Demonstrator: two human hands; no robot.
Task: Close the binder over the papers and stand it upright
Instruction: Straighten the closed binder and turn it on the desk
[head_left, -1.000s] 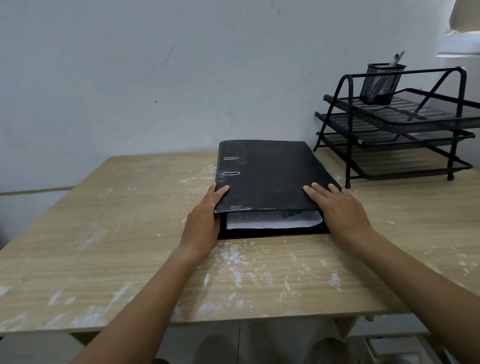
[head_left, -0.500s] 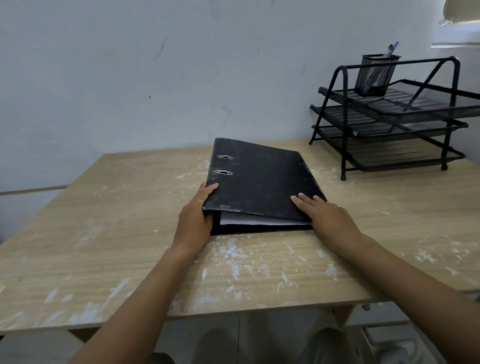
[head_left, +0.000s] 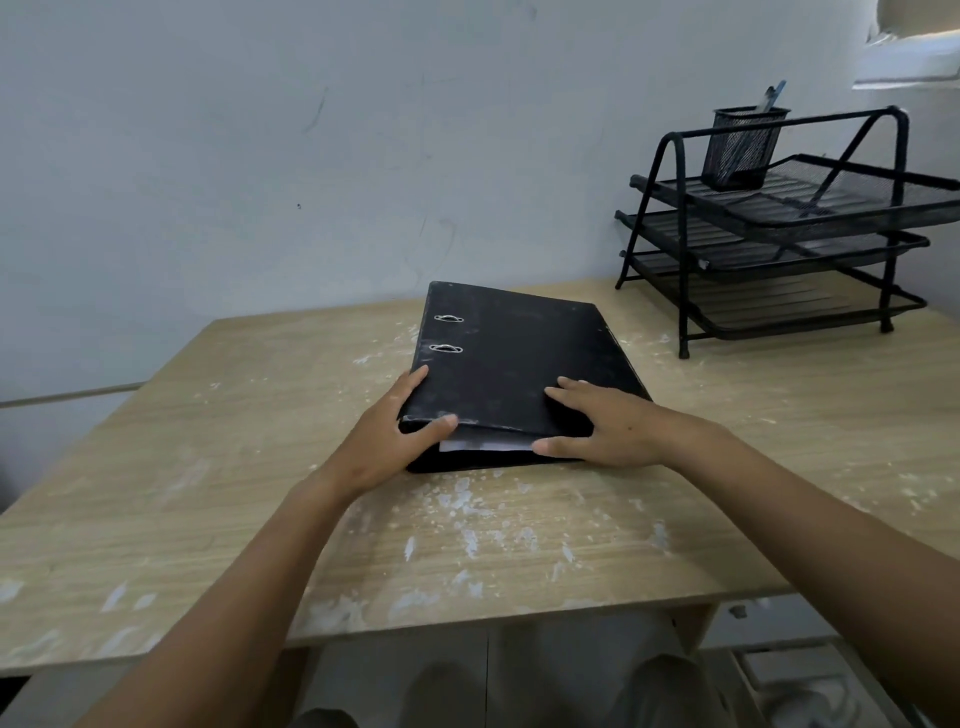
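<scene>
Head view: black binder (head_left: 519, 364) lies closed over papers (head_left: 485, 445) mid-desk (head_left: 208, 467), left hand (head_left: 387, 447) and right hand (head_left: 605, 428) pinching its near corners, not yet upright.

1. My black lever-arch binder (head_left: 511, 358) lies flat on the table, cover down over the contents, spine on the left w/ two metal ring slots showing (surface scuffed, dusty).
2. White papers (head_left: 485, 443) peek out at the near edge, between the covers, approx. centred; cover not fully flush there.
</scene>
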